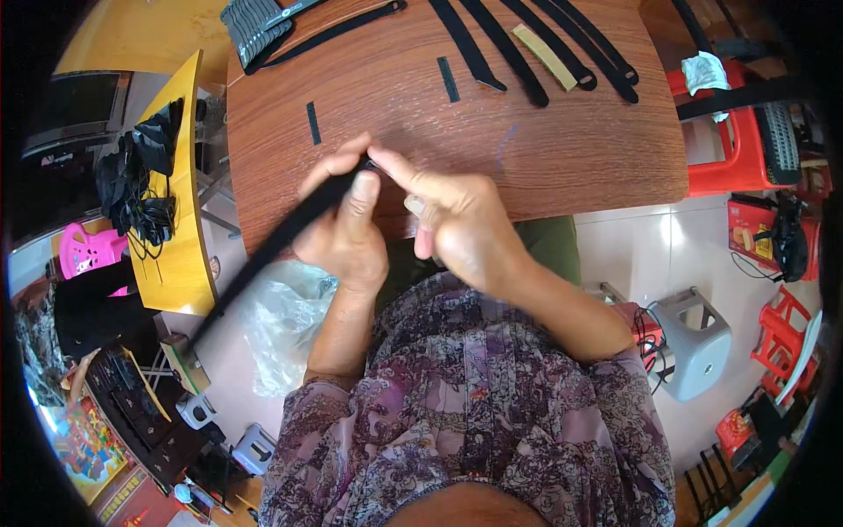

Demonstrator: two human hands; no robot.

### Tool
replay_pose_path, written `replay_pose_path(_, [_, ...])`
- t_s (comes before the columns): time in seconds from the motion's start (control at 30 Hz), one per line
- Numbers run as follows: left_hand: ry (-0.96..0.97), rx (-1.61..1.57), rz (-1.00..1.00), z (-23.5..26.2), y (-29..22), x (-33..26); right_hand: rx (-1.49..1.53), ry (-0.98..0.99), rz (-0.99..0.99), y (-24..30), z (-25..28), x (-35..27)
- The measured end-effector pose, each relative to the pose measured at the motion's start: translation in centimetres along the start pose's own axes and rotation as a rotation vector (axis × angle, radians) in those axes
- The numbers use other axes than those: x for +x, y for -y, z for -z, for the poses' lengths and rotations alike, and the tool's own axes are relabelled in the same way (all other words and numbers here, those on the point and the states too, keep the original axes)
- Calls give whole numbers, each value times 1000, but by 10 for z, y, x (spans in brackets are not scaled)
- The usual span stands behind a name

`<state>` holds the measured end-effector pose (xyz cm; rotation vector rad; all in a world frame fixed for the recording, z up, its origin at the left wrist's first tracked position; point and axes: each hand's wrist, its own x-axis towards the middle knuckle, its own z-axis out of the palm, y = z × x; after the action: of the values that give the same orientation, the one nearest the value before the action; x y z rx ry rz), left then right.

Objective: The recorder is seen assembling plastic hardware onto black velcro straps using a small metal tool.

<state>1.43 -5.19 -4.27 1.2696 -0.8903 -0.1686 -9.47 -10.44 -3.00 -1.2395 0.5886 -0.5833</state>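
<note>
A long black fabric strap [285,230] slants down to the left from my left hand [347,233], its lower end blurred by motion. My left hand is closed on its upper end, thumb on top and fingers behind. From the right, my right hand [465,224] reaches over with its index finger stretched out, touching the strap's upper tip. The right thumb stands apart from that finger, and the other fingers are partly hidden. Beyond my hands, on the brown wooden table [597,167], lie two short dark strips, a left strip [313,123] and a right strip [449,79].
Several black straps lie along the table's far side, one strap [562,66] with a tan face. A grey bundle of straps [255,33] sits at the far left corner. Left stands a yellow table [180,263] with black cables; right, a red stool [716,162] and a grey stool [702,351].
</note>
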Motion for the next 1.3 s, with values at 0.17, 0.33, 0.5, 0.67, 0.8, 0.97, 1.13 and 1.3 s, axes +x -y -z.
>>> replay_pose_path(0.17, [-68,-338,326,3,-2,-4,238,98,-197,22,17,7])
replay_pose_path(0.33, [-1,-437,420,4,-7,13,160,73,-174,32,20,-4])
replay_pose_path(0.5, [15,-422,394,6,-8,16,-36,100,-39,26,15,-8])
replay_pose_path(0.67, [-2,-313,352,6,-5,14,-180,33,56,10,14,-1])
replay_pose_path(0.8, [10,-324,320,2,-8,14,-284,26,185,0,14,1])
replay_pose_path(0.97, [-5,-320,308,2,-4,13,-148,86,-4,14,15,0])
replay_pose_path(1.13, [2,-288,214,3,1,11,-291,74,126,7,15,2])
replay_pose_path(1.3, [4,-273,145,1,-3,6,-123,55,78,3,11,0])
